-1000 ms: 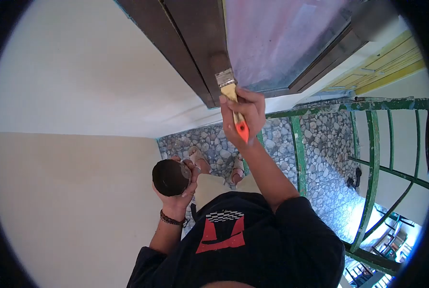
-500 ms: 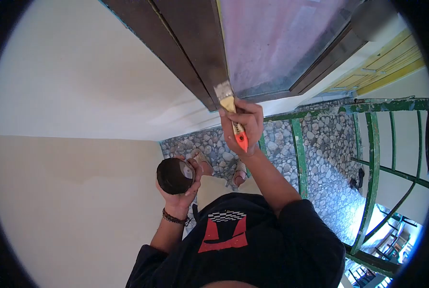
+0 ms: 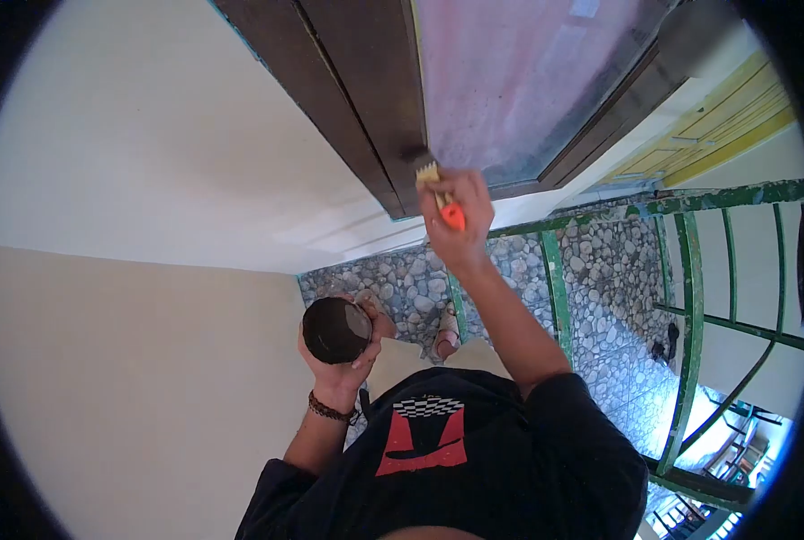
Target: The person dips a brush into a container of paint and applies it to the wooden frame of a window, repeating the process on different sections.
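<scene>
My right hand grips a paintbrush with an orange-tipped handle and a pale ferrule. The dark bristle end meets the brown wooden window frame, close to the lower corner of the glass pane. Lower down, my left hand is wrapped round a round container of dark brown paint, held in front of my body with its opening facing up. The fingers on its far side are partly hidden.
Beige and white walls stand at the left. Green metal scaffolding with chipped paint rises on the right, over a pebble-patterned floor. Beyond it is a yellow panelled door or shutter. Dark footwear lies on the floor.
The paintbrush has tipped toward the frame, its bristles now pressed on the wood near the glass. My left hand and the paint container have shifted slightly right.
</scene>
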Action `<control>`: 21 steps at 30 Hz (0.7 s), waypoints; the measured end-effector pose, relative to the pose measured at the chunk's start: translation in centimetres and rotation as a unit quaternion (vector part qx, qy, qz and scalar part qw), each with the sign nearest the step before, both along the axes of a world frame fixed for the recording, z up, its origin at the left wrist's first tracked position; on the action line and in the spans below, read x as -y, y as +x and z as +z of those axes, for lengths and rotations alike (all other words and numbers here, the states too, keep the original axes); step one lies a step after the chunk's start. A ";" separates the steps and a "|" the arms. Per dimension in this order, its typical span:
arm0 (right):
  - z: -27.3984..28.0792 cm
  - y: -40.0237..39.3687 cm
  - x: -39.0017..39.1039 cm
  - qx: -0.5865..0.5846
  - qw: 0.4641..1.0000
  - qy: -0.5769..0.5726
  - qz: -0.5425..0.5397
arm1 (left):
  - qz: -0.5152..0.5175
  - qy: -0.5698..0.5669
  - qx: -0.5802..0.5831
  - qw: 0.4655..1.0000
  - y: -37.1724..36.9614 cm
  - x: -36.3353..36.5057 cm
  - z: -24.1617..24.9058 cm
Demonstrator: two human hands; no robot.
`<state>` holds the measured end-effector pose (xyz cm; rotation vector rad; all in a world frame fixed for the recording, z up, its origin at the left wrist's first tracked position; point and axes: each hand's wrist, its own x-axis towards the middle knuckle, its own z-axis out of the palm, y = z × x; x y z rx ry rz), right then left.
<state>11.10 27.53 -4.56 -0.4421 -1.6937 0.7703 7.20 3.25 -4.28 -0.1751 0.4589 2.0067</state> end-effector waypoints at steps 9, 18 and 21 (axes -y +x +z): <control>14.8 0.7 -1.2 -0.204 0.969 0.129 -0.047 | -0.014 0.071 0.015 0.997 0.1 -0.4 0.3; -3.2 3.5 2.9 0.068 0.996 -0.041 0.031 | 0.016 0.033 0.046 0.998 0.4 -0.8 1.5; -7.5 7.0 4.2 0.118 0.987 -0.104 0.037 | 0.014 0.001 0.010 1.000 0.4 -0.7 1.9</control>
